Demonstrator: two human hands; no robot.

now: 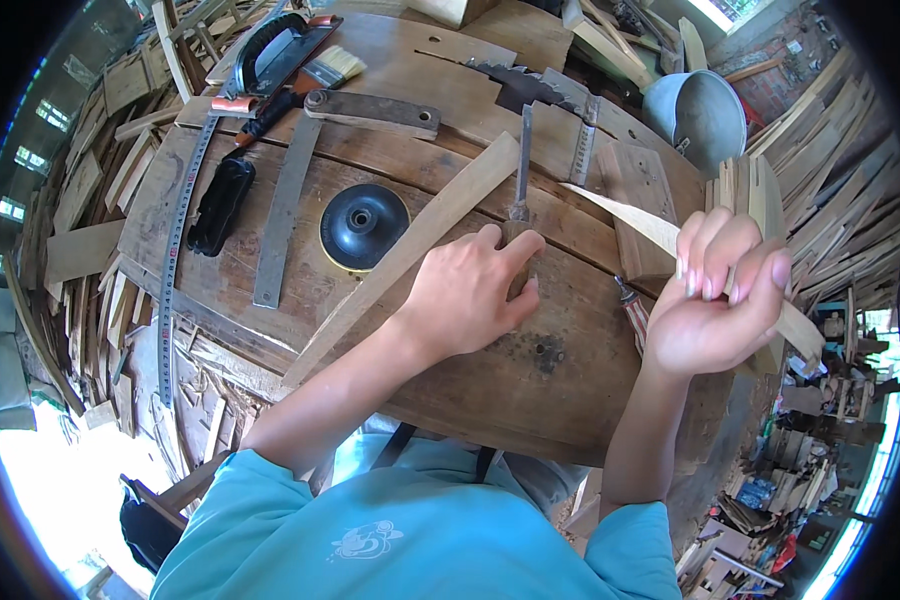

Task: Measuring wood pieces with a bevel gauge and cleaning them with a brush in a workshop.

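My left hand (470,295) grips the wooden handle of a narrow metal-bladed tool (523,170), which points away from me on the worn workbench (570,390). Just left of it a long flat wooden strip (405,245) lies diagonally, beside a round black pad (363,225). My right hand (718,290) is raised at the bench's right, fingers curled round a thin pale wood strip (630,215) that extends to either side of it. Below that strip lies a small red-striped tool (632,312), partly hidden.
Steel bars (287,220), a tape measure (185,210), a black-handled tool (280,60), a paintbrush (338,63) and a black case (222,200) occupy the bench's left. A metal bucket (703,120) stands at back right. Loose boards (90,250) crowd both sides.
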